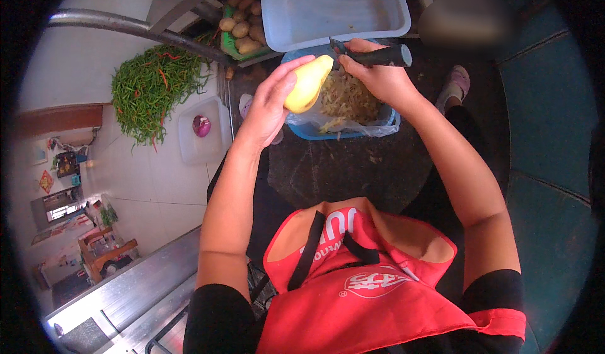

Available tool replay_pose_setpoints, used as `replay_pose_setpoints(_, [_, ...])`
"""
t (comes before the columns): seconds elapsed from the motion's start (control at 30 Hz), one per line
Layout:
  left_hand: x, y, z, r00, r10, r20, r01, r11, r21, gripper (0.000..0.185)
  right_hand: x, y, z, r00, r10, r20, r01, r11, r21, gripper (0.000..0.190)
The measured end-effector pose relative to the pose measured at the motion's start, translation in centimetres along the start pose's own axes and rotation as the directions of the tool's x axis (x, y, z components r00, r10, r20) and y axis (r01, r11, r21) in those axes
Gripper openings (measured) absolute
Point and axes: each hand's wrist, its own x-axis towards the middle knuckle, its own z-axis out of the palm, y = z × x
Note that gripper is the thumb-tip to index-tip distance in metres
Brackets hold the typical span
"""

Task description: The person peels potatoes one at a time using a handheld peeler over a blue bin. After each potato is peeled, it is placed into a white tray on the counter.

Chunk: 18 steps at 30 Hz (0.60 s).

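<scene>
My left hand (272, 99) holds a peeled yellow potato (306, 87), its narrow end pointing up and right. Just to the right, my right hand (378, 73) grips the dark handle of a peeler (385, 56); the peeler's head lies close to the potato's tip, and whether they touch cannot be told. Below both hands stands a blue plastic basin (309, 134) lined with a clear plastic bag (378, 128). Brownish-yellow peelings (352, 100) fill much of the bag.
Beyond the basin is a pale plastic tub (335, 7), beside a green crate (229, 46) of unpeeled potatoes (242, 29). To the left lie a heap of green and red chillies (151, 89) and a small white tray (186, 136) with a red onion (202, 125). Metal bars (118, 21) run at upper left.
</scene>
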Motion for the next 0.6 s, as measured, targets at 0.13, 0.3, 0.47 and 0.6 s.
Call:
replay_pose_setpoints(0.13, [0.1,0.0,0.2,0.999,0.021,-0.042,-0.016,0.994,0.108,0.043,-0.2,-0.2,0.3,0.987,-0.104,-0.124,0.122,0.981,0.154,0.029])
replay_pose_setpoints(0.3, [0.1,0.2,0.3,0.996,0.083,-0.037,-0.069,0.955,0.288,0.042,-0.7,-0.5,0.6,0.979,-0.189,-0.073,0.2,0.962,0.188,0.031])
replay_pose_setpoints(0.47, [-0.1,0.1,0.1,0.997,0.053,-0.049,-0.043,0.98,0.196,0.044,-0.3,-1.6,-1.3,1.0,-0.021,0.017,0.018,0.983,0.184,0.031])
replay_pose_setpoints(0.6, [0.2,0.2,0.2,0.993,0.087,-0.083,-0.072,0.983,0.17,0.04,-0.3,-1.0,-0.2,0.956,-0.293,-0.018,0.285,0.911,0.298,0.031])
